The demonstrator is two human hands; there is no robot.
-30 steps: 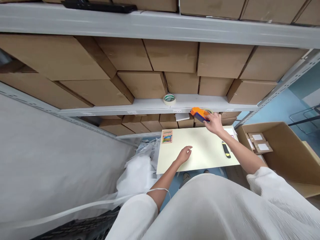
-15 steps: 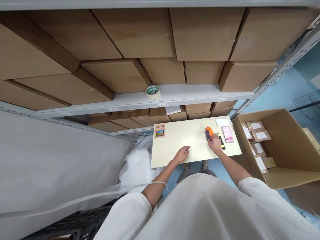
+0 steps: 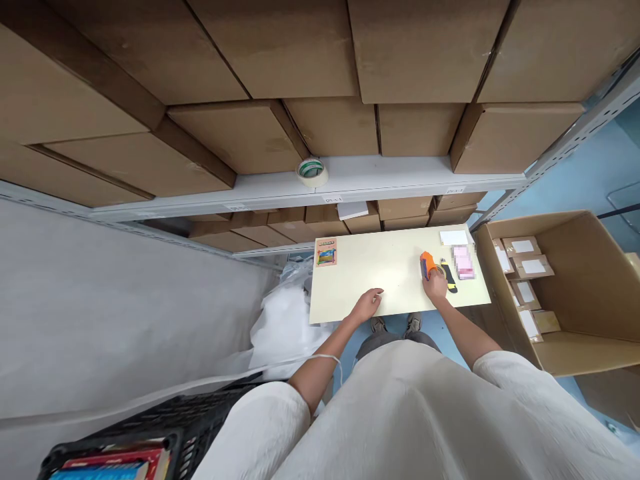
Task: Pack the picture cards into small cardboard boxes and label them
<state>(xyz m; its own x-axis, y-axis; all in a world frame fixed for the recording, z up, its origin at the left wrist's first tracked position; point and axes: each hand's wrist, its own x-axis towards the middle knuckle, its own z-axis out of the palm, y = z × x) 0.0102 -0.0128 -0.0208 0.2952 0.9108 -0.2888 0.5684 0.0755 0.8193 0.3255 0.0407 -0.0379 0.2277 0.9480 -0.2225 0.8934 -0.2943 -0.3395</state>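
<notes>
My right hand (image 3: 435, 287) is closed on an orange and dark-blue tape dispenser (image 3: 428, 264) on the cream tabletop (image 3: 370, 267). Part of the dispenser is hidden beneath the fingers. Just right of it lies a black and yellow box cutter (image 3: 449, 276). Over the front part of the tabletop, my left hand (image 3: 367, 306) is empty, its fingers loosely bent and a little apart. A small orange booklet (image 3: 327, 252) with a picture on it lies at the far left corner.
A white slip (image 3: 453, 237) and a pink blurred item (image 3: 463, 262) lie on the right side. An open carton (image 3: 595, 280) holds several labelled boxes. Shelves of cartons (image 3: 320, 130) rise behind, with a tape roll (image 3: 312, 172) on one. A black crate (image 3: 185, 427) stands left.
The camera view has shifted, showing more of the black crate and its books at lower left. My right hand has drawn slightly clear of the box cutter, still on the tape dispenser.
</notes>
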